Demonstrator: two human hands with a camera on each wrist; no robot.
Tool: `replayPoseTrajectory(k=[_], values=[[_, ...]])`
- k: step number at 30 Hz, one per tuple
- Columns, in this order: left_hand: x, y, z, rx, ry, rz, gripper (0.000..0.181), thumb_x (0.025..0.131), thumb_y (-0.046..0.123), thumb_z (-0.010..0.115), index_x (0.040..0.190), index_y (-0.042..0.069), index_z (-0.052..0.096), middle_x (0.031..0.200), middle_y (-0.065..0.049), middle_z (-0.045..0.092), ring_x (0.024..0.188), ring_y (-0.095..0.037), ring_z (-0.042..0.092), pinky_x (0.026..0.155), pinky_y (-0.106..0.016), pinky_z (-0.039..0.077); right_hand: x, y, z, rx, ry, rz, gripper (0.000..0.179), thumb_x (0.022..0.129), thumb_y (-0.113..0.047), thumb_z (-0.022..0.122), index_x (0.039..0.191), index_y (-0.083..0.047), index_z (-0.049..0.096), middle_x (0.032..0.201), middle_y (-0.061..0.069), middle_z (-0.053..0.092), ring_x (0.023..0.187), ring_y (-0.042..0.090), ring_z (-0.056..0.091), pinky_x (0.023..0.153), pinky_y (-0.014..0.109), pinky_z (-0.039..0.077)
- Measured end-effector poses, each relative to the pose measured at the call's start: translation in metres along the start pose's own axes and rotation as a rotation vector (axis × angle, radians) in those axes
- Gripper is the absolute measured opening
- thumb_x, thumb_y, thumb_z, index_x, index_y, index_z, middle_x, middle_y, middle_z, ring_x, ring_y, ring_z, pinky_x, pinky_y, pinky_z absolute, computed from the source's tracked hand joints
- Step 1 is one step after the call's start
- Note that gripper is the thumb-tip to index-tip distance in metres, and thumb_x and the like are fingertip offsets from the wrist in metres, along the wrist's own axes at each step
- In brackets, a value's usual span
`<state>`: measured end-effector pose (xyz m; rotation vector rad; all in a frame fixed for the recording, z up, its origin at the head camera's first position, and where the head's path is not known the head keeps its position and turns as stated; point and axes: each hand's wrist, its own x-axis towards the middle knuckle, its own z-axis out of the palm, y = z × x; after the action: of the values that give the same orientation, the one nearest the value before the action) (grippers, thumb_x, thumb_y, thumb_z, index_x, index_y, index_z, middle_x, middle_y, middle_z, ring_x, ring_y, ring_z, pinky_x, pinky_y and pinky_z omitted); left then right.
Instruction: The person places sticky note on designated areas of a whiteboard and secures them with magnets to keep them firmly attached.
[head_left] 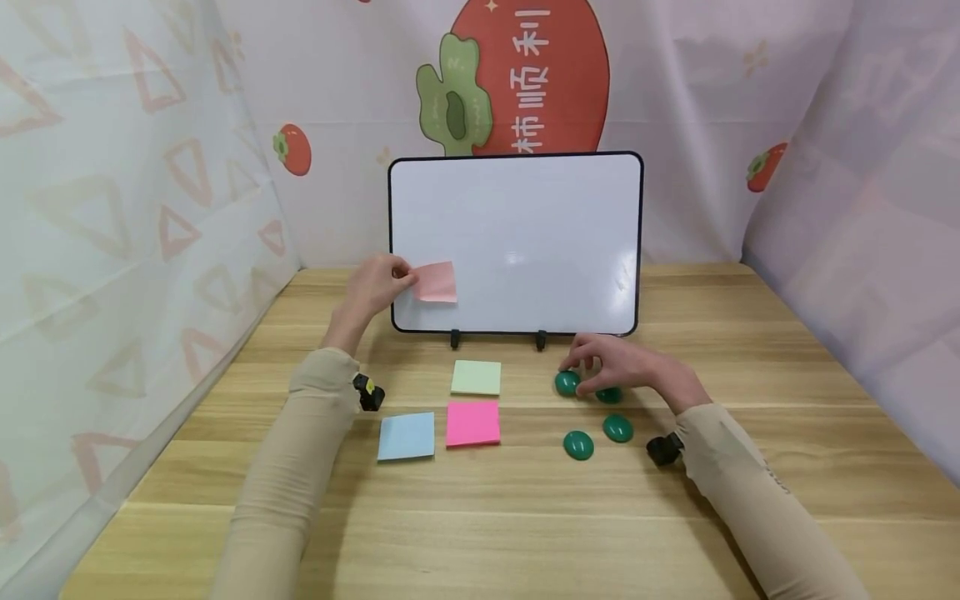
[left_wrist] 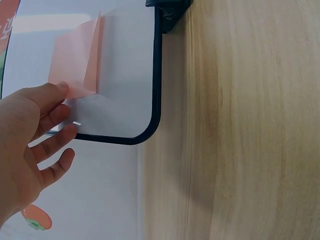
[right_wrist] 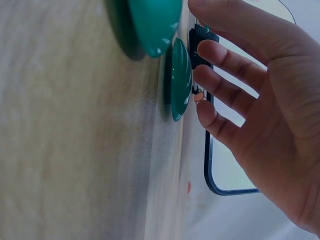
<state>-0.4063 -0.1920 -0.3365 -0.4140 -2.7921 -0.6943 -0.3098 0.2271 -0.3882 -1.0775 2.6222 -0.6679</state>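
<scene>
One pale pink note (head_left: 437,283) stands against the whiteboard (head_left: 517,225), near its lower left corner, pinched at the edge by the left hand (head_left: 372,287). We see no disc holding it and judge the work early. The right hand (head_left: 621,364) has fingertips about a green disc (head_left: 566,383); we cannot tell whether it grips. Three other discs (head_left: 618,427) lie nearby. On the backdrop (head_left: 697,100) we read 柿顺利; the right sleeve (head_left: 731,458) bears an illegible mark.
</scene>
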Motion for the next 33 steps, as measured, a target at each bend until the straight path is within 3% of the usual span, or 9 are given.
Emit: replayPoseTrajectory(k=[8, 17, 21, 27, 33], values=[[0.0, 0.001, 0.004, -0.011, 0.05, -0.012, 0.029, 0.096, 0.031, 0.065, 0.106, 0.005, 0.072, 0.107, -0.012, 0.068, 0.097, -0.026, 0.061, 0.083, -0.042, 0.049, 0.002, -0.001, -0.002, -0.015, 0.034, -0.022, 0.033, 0.085, -0.023, 0.079, 0.117, -0.018, 0.073, 0.109, 0.001, 0.057, 0.094, 0.018, 0.055, 0.079, 0.032, 0.047], [-0.001, -0.003, 0.008, -0.014, 0.115, -0.012, 0.027, 0.094, 0.03, 0.066, 0.101, 0.005, 0.072, 0.103, -0.012, 0.068, 0.092, -0.027, 0.063, 0.079, -0.041, 0.049, 0.01, -0.006, 0.0, -0.019, 0.076, -0.063, 0.033, 0.086, -0.022, 0.079, 0.118, -0.018, 0.072, 0.109, 0.005, 0.057, 0.104, 0.025, 0.055, 0.089, 0.046, 0.049], [0.001, -0.003, 0.011, -0.019, 0.122, -0.005, 0.027, 0.094, 0.032, 0.067, 0.101, 0.007, 0.072, 0.102, -0.01, 0.069, 0.092, -0.025, 0.063, 0.079, -0.04, 0.049, 0.009, -0.007, -0.002, -0.034, 0.106, -0.059, 0.033, 0.084, -0.021, 0.08, 0.116, -0.017, 0.073, 0.109, 0.007, 0.058, 0.105, 0.026, 0.055, 0.089, 0.047, 0.048], [0.002, -0.002, 0.012, -0.028, 0.123, -0.011, 0.026, 0.093, 0.032, 0.067, 0.099, 0.007, 0.072, 0.101, -0.011, 0.069, 0.09, -0.025, 0.062, 0.077, -0.04, 0.049, 0.013, -0.006, -0.004, -0.081, 0.164, -0.137, 0.035, 0.084, -0.019, 0.08, 0.118, -0.013, 0.073, 0.109, 0.009, 0.059, 0.101, 0.027, 0.055, 0.085, 0.048, 0.049], [0.004, -0.002, 0.013, -0.039, 0.117, -0.02, 0.025, 0.093, 0.032, 0.068, 0.099, 0.007, 0.073, 0.101, -0.009, 0.069, 0.09, -0.024, 0.062, 0.076, -0.039, 0.049, 0.024, -0.014, -0.011, -0.147, 0.212, -0.176, 0.036, 0.083, -0.018, 0.081, 0.117, -0.012, 0.073, 0.11, 0.004, 0.059, 0.101, 0.02, 0.051, 0.086, 0.04, 0.048]])
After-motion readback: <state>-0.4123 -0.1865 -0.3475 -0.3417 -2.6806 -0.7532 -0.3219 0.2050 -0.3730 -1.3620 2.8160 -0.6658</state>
